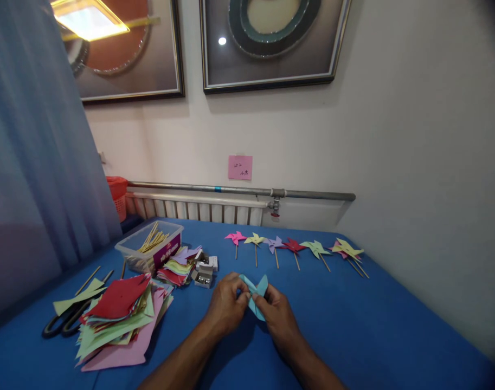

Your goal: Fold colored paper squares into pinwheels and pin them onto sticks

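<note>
Both hands meet over the blue table around a light blue paper pinwheel (260,286), its blades partly folded toward the middle. My left hand (230,303) pinches its left side, thumb and fingertips near the centre. On the right edge, my right hand (277,311) grips the paper with its thumb across the front. Whether a pin sits between the fingertips is too small to make out. Just left of my hands stand small open boxes (203,277) with shiny metal bits inside. No stick shows on the paper I hold.
Several finished pinwheels on sticks (294,246) lie in a row at the back right. A plastic box of wooden sticks (149,246), small paper pieces (178,266), a tall stack of coloured paper (121,319) and black-handled scissors (64,322) occupy the left. A radiator (198,208) runs behind the table.
</note>
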Action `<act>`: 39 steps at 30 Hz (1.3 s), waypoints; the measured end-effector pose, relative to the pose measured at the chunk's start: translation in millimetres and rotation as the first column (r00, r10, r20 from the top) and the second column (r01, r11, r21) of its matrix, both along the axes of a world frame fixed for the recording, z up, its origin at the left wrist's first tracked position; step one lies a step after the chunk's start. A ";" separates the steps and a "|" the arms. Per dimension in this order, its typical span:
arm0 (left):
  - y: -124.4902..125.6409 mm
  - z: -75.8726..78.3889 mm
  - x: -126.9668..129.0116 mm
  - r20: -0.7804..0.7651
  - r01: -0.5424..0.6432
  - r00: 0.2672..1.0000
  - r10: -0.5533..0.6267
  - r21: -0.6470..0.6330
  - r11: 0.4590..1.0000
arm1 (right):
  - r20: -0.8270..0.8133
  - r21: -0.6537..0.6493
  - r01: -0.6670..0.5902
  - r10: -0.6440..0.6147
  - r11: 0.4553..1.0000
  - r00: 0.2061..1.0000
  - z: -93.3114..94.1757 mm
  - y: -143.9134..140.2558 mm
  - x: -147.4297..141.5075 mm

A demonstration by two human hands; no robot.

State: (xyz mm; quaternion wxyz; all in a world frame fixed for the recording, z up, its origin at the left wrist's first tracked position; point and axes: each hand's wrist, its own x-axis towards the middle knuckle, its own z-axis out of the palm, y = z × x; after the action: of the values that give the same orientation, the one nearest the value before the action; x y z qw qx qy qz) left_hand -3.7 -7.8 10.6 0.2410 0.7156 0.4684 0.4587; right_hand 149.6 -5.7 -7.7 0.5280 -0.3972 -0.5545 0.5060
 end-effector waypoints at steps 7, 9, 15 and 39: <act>0.9 -2.5 0.7 -0.025 -0.030 0.999 0.030 -0.006 1.000 | 0.049 0.028 0.004 -0.005 1.000 0.999 2.0 -1.0 -0.5; 0.9 -2.5 1.2 -0.029 -0.045 0.999 0.045 0.000 0.999 | 0.039 0.028 0.009 -0.010 1.000 0.999 2.2 0.2 -0.7; -0.6 -1.2 4.0 -0.009 -0.079 0.997 0.079 0.038 0.996 | -0.022 0.001 0.037 -0.037 0.999 0.999 -0.8 6.4 0.1; 13.5 -11.6 1.9 0.628 0.245 0.767 0.133 -0.478 0.843 | -0.123 -0.050 -0.066 0.060 0.997 0.991 -1.8 3.9 -1.2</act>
State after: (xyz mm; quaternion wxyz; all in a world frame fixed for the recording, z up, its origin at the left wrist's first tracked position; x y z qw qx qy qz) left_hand -1.8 5.7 -1.0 0.5890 0.4340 0.4437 0.5176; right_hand 148.5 -1.8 -9.5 0.5335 -0.3622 -0.5198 0.5603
